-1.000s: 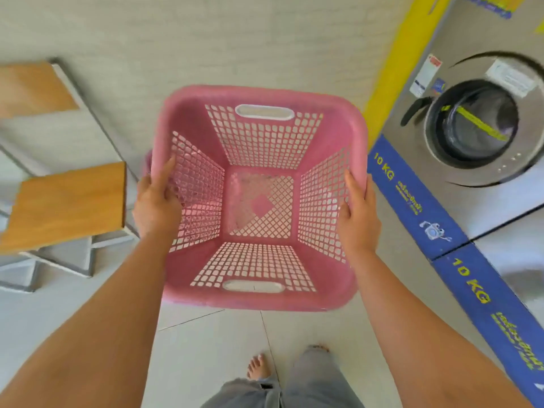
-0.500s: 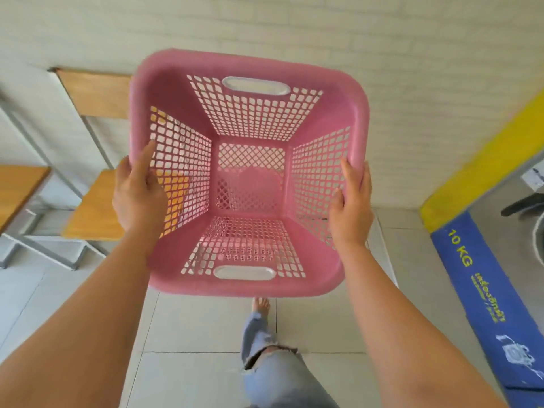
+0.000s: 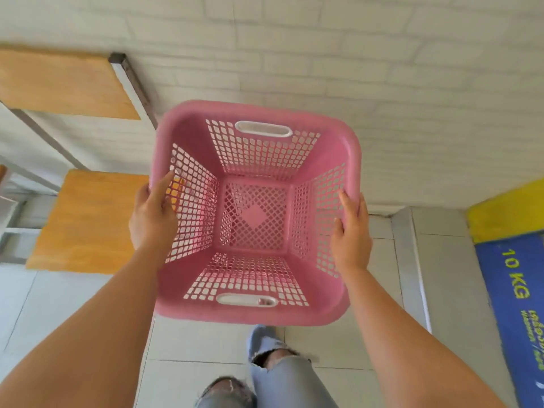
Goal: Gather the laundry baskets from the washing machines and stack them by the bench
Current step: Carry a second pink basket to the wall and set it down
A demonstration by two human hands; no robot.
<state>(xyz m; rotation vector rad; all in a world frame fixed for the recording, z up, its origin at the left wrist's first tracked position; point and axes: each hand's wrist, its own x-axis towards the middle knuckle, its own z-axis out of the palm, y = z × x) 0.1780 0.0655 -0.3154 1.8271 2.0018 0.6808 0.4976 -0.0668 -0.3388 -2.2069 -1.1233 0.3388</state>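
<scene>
wall [image 3: 382, 69]: white painted brick, takes up the whole top part of the view
floor [image 3: 206, 343]: pale grey tiles, thin grout lines, runs under everything
laundry basket [image 3: 194, 293]: pink plastic, square-ish with rounded corners, lattice sides and bottom, nothing in it. It's up in the air, dead centre, carried over the floor just in front of the wall, opening tipped toward the camera
worktop [image 3: 88, 222]: the wooden bench seat, orange-brown slab on a grey metal frame, sits to the left of the basket. Its near right edge is hidden behind the basket's left wall
upper wooden panel [image 3: 61, 83]: same wood, higher up on the left against the wall, grey metal bar along its right edge
blue panel [image 3: 512, 304]: far right edge, yellow "10 KG" printed on it plus smaller text I can't read, with a yellow strip [image 3: 506, 213] right above it
jeans [image 3: 282, 375]: light blue, ripped at the knee, bottom centre below the basket
left hand [image 3: 153, 216]: clamped on the basket's left rim, thumb lying inside along the lattice, the other fingers out of sight behind the wall
right hand [image 3: 351, 231]: clamped on the right rim the same way, thumb inside, rest wrapped outside
basket handles: two white-edged slots, one on the far wall [image 3: 263, 129], one on the near wall [image 3: 246, 299], neither one touched
</scene>
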